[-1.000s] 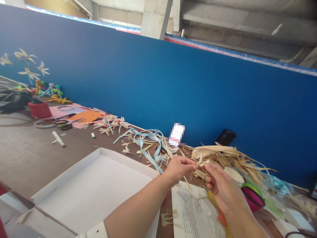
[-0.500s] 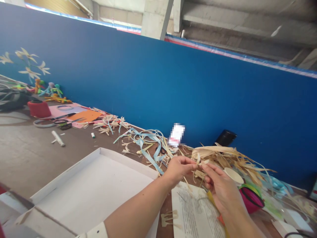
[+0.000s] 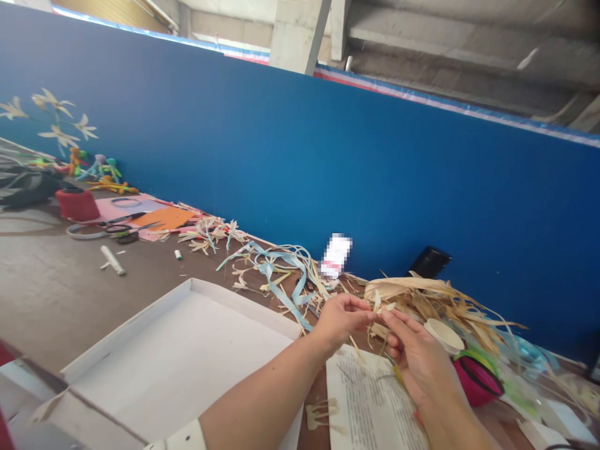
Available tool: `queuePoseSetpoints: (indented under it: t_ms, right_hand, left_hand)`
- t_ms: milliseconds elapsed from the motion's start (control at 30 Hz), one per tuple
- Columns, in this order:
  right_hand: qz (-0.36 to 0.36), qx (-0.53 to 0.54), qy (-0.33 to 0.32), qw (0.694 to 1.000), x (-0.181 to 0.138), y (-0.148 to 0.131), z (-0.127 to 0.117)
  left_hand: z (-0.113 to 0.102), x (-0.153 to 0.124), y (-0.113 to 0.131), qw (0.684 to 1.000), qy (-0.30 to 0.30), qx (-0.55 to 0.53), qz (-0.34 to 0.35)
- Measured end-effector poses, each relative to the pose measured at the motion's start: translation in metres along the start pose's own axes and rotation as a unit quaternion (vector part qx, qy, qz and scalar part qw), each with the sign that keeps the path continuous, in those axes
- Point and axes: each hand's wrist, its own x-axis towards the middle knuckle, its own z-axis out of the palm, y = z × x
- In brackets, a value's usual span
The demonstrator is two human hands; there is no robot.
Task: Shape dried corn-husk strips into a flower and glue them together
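Observation:
Between the fingertips of both hands is a small cream corn-husk flower (image 3: 377, 304) with pale petals pointing up and to the right. My left hand (image 3: 344, 319) pinches it from the left, thumb and forefinger together. From the right, my right hand (image 3: 412, 350) grips it with thumb and forefinger, its other fingers curled. The flower's lower part is hidden by the fingers. Beneath the hands lies a printed sheet (image 3: 360, 381) with thin wires on it. Dried corn husks (image 3: 407, 290) are heaped just behind the right hand.
A shallow white box (image 3: 187, 350) sits left of my forearm. Blue ribbon (image 3: 276, 287) and husk scraps lie behind it, near a blurred phone (image 3: 336, 256). A cream cup (image 3: 444, 335) and a magenta container (image 3: 478, 378) stand at right. Scissors (image 3: 126, 232) lie far left. A blue partition (image 3: 281, 137) borders the table.
The whole view has shifted very slightly. Both hands keep their pinch on the husk flower, with hardly any visible movement.

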Motion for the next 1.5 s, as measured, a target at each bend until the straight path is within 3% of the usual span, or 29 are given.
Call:
queuePoseSetpoints:
  t_ms: [967, 1067, 1167, 1267, 1367, 1433, 1500]
  right_hand:
    - [0.002, -0.003, 0.002, 1.0, 0.0, 0.002, -0.002]
    - [-0.001, -0.03, 0.004, 1.0, -0.003, -0.004, -0.014]
    - [-0.015, -0.102, 0.014, 0.995, -0.005, -0.009, -0.049]
    - [-0.012, -0.245, 0.033, 0.969, -0.006, -0.006, -0.106]
    - [0.001, -0.385, 0.038, 0.922, -0.01, 0.006, -0.157]
    - [0.022, -0.505, 0.017, 0.863, -0.015, 0.015, -0.174]
    - [0.068, -0.596, -0.008, 0.8, -0.022, 0.023, -0.175]
  left_hand:
    - [0.002, 0.0, 0.003, 0.999, 0.006, 0.033, -0.031]
    - [0.002, 0.0, 0.002, 0.998, 0.009, 0.042, -0.035]
    - [0.001, 0.0, 0.001, 0.999, 0.0, 0.029, -0.035]
    - [-0.001, 0.001, -0.001, 0.999, -0.008, 0.034, -0.029]
    - [-0.002, 0.001, -0.005, 0.999, -0.018, 0.032, -0.028]
    - [-0.002, 0.0, -0.007, 0.998, -0.025, 0.034, -0.037]
    - [-0.001, -0.001, -0.009, 0.998, -0.025, 0.044, -0.049]
